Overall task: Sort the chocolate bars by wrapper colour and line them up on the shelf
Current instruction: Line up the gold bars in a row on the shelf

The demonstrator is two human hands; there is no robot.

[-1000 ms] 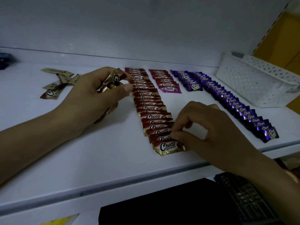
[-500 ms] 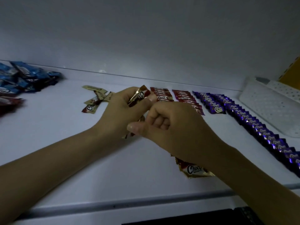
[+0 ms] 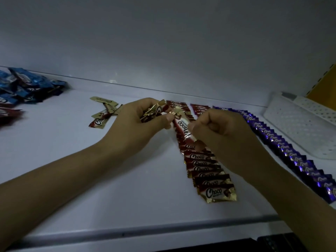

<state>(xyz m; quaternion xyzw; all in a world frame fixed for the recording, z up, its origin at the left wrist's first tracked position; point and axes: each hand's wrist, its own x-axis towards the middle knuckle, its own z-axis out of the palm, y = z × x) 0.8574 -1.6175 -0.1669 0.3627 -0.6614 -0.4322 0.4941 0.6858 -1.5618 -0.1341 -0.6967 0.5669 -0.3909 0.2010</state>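
Half a second ago the right hand [image 3: 223, 135] was a closed fist against the left hand's bundle. Now it pinches a single red-and-white foil chocolate bar [image 3: 183, 130], thumb on top and fingers curled under, with the bar running lengthwise between the two hands. The left hand [image 3: 138, 122] still grips its bunch of red-and-gold foil-wrapped bars [image 3: 154, 111], and its thumb tip touches the far end of the single bar. The held bar hangs above the long overlapped row of red-and-gold bars [image 3: 209, 171], more of which shows than before. This row runs from the back of the flat white shelf [image 3: 109, 188] towards its front lip. Just to the right of it lies a short row of red bars [image 3: 199, 109], then a long row of purple foil bars [image 3: 291, 155], and beyond that a white perforated plastic basket [image 3: 300, 128]. To the left of the hands a few loose gold-and-red bars [image 3: 103, 113] lie scattered, and a heap of blue-wrapped bars [image 3: 27, 88] sits at the far left with a dark red wrapper [image 3: 9, 115] in front of it. A plain white back panel [image 3: 163, 42] closes the shelf, and a yellow panel [image 3: 325, 88] shows at the right edge; the light is dim. "Choco" reads in white-outlined letters on the held bar and on the front bars of the red row; the smaller print is illegible.
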